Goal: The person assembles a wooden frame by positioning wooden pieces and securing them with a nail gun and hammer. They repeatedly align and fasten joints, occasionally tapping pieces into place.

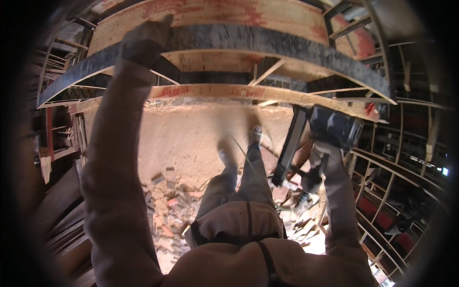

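In the head camera's view, a person in a brown long-sleeved top works at a wooden frame, the left hand (147, 39) set on a dark board (248, 39) along its near upper edge, left of the middle; one finger extends toward the right, but whether the others clasp the board or merely rest on it cannot be told. The right hand (324, 155) has its fingers wrapped around the handle of a dark nail gun (334, 125), which is at the person's right, near the frame's right end, its long straight magazine (289, 148) slanting down on the left side. A red-smeared wooden panel (210, 13) stretches beyond the board. Below, wood offcuts (171, 203) litter the dusty floor (177, 131) around the person's legs, and slatted racking (380, 165) stands at right.
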`<state>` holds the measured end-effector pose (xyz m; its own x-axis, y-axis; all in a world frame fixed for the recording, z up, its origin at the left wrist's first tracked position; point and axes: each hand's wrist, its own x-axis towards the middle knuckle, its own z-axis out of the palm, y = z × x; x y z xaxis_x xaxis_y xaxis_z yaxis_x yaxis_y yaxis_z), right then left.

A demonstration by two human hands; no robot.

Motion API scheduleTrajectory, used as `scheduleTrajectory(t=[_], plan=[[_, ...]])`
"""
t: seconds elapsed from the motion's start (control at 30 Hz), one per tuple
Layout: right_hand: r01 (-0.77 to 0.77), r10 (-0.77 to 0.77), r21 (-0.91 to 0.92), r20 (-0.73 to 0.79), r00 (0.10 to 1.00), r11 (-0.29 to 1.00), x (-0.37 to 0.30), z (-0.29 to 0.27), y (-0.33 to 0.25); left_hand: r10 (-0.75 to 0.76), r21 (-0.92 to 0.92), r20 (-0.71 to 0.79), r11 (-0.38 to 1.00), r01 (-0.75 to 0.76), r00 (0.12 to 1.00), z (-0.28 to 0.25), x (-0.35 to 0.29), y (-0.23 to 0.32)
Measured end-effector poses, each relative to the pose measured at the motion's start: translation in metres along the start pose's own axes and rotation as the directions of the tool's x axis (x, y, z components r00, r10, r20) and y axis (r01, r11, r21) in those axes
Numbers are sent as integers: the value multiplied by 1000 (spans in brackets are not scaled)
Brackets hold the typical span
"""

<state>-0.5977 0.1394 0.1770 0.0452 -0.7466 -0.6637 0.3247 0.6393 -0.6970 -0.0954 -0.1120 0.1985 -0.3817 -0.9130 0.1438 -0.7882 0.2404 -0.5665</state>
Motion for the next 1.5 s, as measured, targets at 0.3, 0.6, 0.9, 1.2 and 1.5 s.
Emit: scheduleTrajectory(t=[0.3,0.6,0.9,1.2,1.5], plan=[[176,-151,-167,152,977,970,-167,108,-158,-122,-512,318,812,279,940,-63,3,-4],[455,-137,-522,536,833,721,-78,338,-262,-293,-725,307,544,422,906,-56,-3,-3],[644,263,-674,737,622,363,40,565,-284,-746,-744,648,-663,-82,153,-31,-115,-48],[717,514,-661,704,491,221,98,714,-230,-535,245,701,-440,-864,472,104,-128,-146],[688,573,-726,563,596,-3,119,764,-195,-641,489,646,-69,-869,414,122,-114,-143]])
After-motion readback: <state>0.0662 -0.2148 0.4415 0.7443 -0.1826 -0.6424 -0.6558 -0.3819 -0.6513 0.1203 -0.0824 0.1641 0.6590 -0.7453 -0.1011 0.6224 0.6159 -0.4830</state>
